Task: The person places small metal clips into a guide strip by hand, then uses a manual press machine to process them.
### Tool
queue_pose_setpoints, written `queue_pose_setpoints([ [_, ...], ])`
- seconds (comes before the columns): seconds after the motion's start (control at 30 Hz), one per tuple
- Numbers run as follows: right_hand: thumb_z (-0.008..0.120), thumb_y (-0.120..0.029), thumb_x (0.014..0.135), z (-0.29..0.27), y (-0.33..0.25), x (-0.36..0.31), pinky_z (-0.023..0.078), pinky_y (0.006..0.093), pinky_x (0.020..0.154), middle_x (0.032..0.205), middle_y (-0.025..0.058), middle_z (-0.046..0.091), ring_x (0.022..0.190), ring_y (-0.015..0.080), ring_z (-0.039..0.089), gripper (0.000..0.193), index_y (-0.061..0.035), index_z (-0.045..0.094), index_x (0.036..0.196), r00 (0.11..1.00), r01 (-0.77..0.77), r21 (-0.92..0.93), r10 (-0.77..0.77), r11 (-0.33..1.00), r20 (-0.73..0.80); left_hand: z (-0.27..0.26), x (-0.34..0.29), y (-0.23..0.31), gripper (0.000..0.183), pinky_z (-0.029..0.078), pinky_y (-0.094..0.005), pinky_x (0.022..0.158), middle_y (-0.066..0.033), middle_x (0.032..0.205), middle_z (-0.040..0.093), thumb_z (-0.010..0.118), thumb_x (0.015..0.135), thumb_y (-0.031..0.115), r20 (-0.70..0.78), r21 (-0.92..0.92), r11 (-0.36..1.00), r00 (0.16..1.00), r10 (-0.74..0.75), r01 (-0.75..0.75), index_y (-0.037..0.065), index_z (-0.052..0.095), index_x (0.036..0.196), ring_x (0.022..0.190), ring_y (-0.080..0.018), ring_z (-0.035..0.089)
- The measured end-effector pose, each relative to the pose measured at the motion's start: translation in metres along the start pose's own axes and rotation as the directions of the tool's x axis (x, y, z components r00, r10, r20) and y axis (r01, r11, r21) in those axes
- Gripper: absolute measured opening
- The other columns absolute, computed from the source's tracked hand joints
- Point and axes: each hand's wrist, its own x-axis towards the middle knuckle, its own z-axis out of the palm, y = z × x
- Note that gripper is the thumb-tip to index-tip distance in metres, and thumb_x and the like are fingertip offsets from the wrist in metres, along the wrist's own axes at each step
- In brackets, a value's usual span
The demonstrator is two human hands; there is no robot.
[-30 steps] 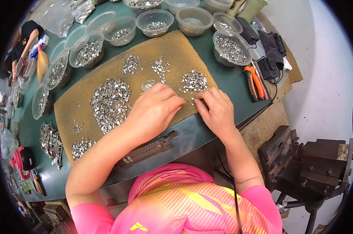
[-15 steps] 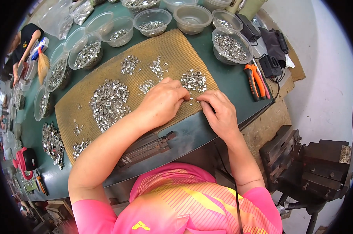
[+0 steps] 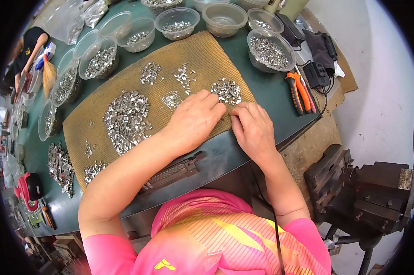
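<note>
My left hand point(image 3: 195, 118) rests low over the brown textured mat point(image 3: 202, 52), its fingers curled down and pressed together. Close by on the right, my right hand point(image 3: 253, 129) has thumb and fingers bent inward at the mat's edge. Whatever either hand pinches is hidden under the fingers. Just beyond them lies a pile of small shiny metal pieces point(image 3: 226, 90). Thin metal pins point(image 3: 171, 99) are heaped beside my left hand's knuckles. A larger heap of metal pieces point(image 3: 127, 120) spreads left of my left forearm. Below that forearm sits a dark metal fixture point(image 3: 177, 173) at the table edge.
Clear plastic bowls, one full of metal bits point(image 3: 270, 52), line the far and left sides. Orange-handled pliers point(image 3: 298, 94) lie right, near a black adapter point(image 3: 316, 73). A black cable point(image 3: 275, 229) hangs over my front. A dark vise-like machine point(image 3: 353, 192) stands right; another person point(image 3: 33, 46) is far left.
My left hand has turned, its fingers shifting slightly right and its back now facing up. My right fingers have curled in more. The loose pieces between the hands are no longer visible.
</note>
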Motion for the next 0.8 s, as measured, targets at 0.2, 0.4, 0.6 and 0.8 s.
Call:
queue_pose_setpoints([
  [0.2, 0.072, -0.004, 0.086, -0.007, 0.001, -0.001, 0.05, 0.0403, 0.08, 0.097, 0.0077, 0.065, 0.091, 0.0285, 0.064, 0.013, -0.0052, 0.065, 0.096, 1.0, -0.008, 0.055, 0.006, 0.998, 0.031, -0.041, -0.018, 0.008, 0.01, 0.05, -0.0429, 0.081, -0.0115, 0.093, 0.06, 0.07, 0.088, 0.008, -0.044, -0.041, 0.993, 0.993, -0.111, 0.109, 0.003, 0.064, 0.095, 0.093, -0.0332, 0.059],
  [0.4, 0.076, -0.002, 0.081, -0.02, -0.026, 0.001, 0.051, 0.0425, 0.089, 0.1, 0.0078, 0.064, 0.095, 0.0285, 0.064, 0.022, -0.0053, 0.061, 0.097, 0.976, 0.166, 0.227, -0.192, 0.96, 0.1, -0.076, -0.084, 0.024, 0.014, 0.049, -0.0432, 0.081, -0.0123, 0.094, 0.062, 0.074, 0.085, 0.004, -0.021, -0.151, 0.944, 0.954, -0.299, 0.293, 0.004, 0.064, 0.095, 0.094, -0.0346, 0.06],
  [0.6, 0.076, -0.003, 0.081, -0.004, -0.07, 0.0, 0.048, 0.0484, 0.102, 0.106, 0.009, 0.063, 0.105, 0.0276, 0.064, 0.025, -0.0044, 0.06, 0.1, 0.904, 0.279, 0.435, -0.387, 0.856, 0.181, -0.066, -0.131, 0.054, 0.017, 0.05, -0.0436, 0.083, -0.0114, 0.098, 0.063, 0.076, 0.083, 0.003, -0.069, -0.225, 0.897, 0.912, -0.404, 0.38, 0.004, 0.064, 0.096, 0.099, -0.0333, 0.061],
  [0.8, 0.074, -0.004, 0.082, 0.01, -0.085, -0.006, 0.048, 0.0481, 0.102, 0.105, 0.0089, 0.062, 0.105, 0.0271, 0.063, 0.022, -0.0035, 0.059, 0.098, 0.875, 0.314, 0.435, -0.435, 0.844, 0.212, -0.045, -0.139, 0.067, 0.024, 0.047, -0.0405, 0.084, -0.0069, 0.103, 0.063, 0.078, 0.08, 0.006, -0.176, -0.097, 0.928, 0.911, -0.372, 0.36, 0.008, 0.065, 0.1, 0.107, -0.0289, 0.061],
])
